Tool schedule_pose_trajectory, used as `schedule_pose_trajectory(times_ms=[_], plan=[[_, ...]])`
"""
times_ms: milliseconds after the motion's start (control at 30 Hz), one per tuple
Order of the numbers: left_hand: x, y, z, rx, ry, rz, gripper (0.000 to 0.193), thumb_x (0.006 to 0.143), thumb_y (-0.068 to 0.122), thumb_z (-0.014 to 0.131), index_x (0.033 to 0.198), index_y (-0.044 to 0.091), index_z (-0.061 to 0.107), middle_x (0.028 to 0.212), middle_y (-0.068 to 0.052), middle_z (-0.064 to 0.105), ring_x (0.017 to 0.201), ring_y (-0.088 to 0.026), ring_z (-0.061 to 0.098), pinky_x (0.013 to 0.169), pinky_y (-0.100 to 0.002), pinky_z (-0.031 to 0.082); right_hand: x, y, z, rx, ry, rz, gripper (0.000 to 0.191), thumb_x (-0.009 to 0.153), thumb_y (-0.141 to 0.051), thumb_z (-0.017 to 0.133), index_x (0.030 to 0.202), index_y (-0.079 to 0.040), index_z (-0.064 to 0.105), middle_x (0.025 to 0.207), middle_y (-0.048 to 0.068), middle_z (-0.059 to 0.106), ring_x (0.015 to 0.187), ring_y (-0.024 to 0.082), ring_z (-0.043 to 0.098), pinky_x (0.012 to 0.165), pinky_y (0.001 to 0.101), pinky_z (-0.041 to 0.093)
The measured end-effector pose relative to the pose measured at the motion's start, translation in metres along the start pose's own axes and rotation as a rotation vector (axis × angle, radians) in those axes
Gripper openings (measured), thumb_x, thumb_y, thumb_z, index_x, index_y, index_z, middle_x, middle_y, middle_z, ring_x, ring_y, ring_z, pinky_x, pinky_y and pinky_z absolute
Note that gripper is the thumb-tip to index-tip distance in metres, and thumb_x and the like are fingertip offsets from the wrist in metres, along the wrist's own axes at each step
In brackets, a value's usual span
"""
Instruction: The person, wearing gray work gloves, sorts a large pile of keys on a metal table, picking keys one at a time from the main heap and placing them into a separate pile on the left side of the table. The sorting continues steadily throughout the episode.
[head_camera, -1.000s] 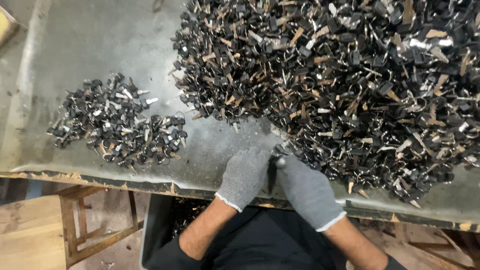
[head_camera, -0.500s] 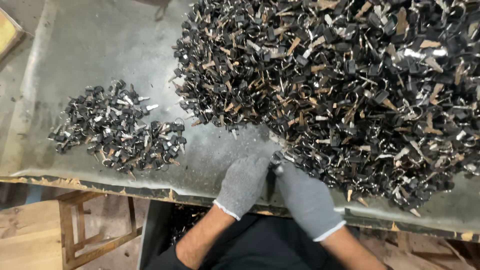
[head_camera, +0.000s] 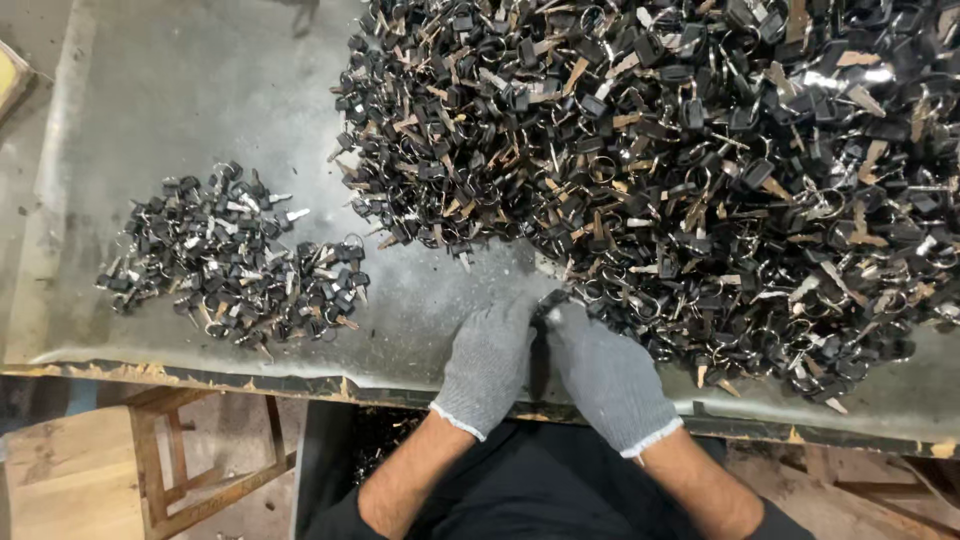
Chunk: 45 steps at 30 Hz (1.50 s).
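Both gloved hands meet at the near edge of the bench (head_camera: 200, 90), a grey, scuffed sheet surface. The left hand (head_camera: 487, 362) and the right hand (head_camera: 608, 375) are pressed close together, fingertips pinched on one small dark piece (head_camera: 552, 299) at the foot of the big heap; it looks like a black-headed key on a ring, though the gloves hide most of it, so exactly how each hand grips it cannot be told. The large pile (head_camera: 700, 150) of black-headed keys, metal rings and brownish tags covers the whole right and far side of the bench and reaches right up to the fingers. Well apart to the left lies the small pile (head_camera: 235, 265), a looser scatter of similar black-headed keys with bare silver blades and few of the brown tags. Judging by the two heaps alone, only a small share of the pieces has been handled and set aside, and by far the greater part waits in the big mound. Below the bench edge, between the person's forearms, a dark bin (head_camera: 370, 440) shows, with small dark bits in it that cannot be made out. A wooden stool frame (head_camera: 160, 460) stands on the floor at lower left.
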<state>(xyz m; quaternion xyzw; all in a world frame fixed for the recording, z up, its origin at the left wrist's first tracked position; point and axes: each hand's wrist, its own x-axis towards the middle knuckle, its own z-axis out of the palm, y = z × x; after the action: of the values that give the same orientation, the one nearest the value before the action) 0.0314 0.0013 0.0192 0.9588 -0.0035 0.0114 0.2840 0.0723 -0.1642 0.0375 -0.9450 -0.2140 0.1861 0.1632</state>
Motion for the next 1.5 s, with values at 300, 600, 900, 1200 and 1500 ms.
schedule_pose_trajectory(times_ms=[300,600,900,1200,1500], plan=[[-0.004,0.005,-0.010,-0.087,0.107,0.104,0.038,0.087,0.003,0.063,0.124,0.012,0.064,0.098,-0.013,0.068,0.088,-0.036,0.068,0.077,-0.048,0.055,0.006,-0.001,-0.005,-0.136,-0.087,-0.134,0.022,0.101,-0.025,0.056,0.112,-0.007,0.050,0.075,0.015,0.070,0.068,0.033,0.072,0.058,0.0456,0.059],[-0.011,0.008,0.002,0.070,0.165,0.008,0.012,0.086,0.014,0.068,0.095,0.007,0.064,0.085,-0.014,0.066,0.072,-0.037,0.066,0.065,-0.050,0.052,-0.020,0.008,-0.002,-0.057,0.020,-0.026,0.025,0.096,-0.024,0.059,0.113,-0.007,0.055,0.081,0.014,0.070,0.064,0.031,0.073,0.051,0.0419,0.059],[-0.013,0.004,-0.003,0.015,0.085,0.046,0.013,0.082,0.015,0.071,0.085,0.007,0.061,0.072,-0.015,0.063,0.066,-0.038,0.066,0.060,-0.051,0.052,-0.011,0.000,-0.010,-0.124,0.105,-0.144,0.027,0.099,-0.025,0.057,0.114,-0.004,0.053,0.083,0.018,0.068,0.064,0.033,0.073,0.051,0.0431,0.059],[-0.013,0.017,-0.016,-0.004,0.055,0.003,0.008,0.089,0.014,0.068,0.088,0.007,0.065,0.069,-0.014,0.064,0.064,-0.037,0.067,0.059,-0.050,0.053,-0.005,0.003,-0.009,0.004,-0.031,-0.125,0.026,0.099,-0.027,0.056,0.112,-0.004,0.053,0.075,0.019,0.070,0.068,0.041,0.070,0.056,0.0527,0.057],[-0.023,0.010,-0.041,-0.622,0.124,-0.146,0.035,0.095,0.019,0.066,0.129,0.013,0.062,0.085,-0.007,0.074,0.075,-0.024,0.074,0.072,-0.037,0.060,-0.029,0.013,0.001,0.067,0.127,-0.208,0.057,0.090,-0.029,0.068,0.134,0.004,0.051,0.118,0.033,0.066,0.093,0.042,0.071,0.064,0.0506,0.059]])
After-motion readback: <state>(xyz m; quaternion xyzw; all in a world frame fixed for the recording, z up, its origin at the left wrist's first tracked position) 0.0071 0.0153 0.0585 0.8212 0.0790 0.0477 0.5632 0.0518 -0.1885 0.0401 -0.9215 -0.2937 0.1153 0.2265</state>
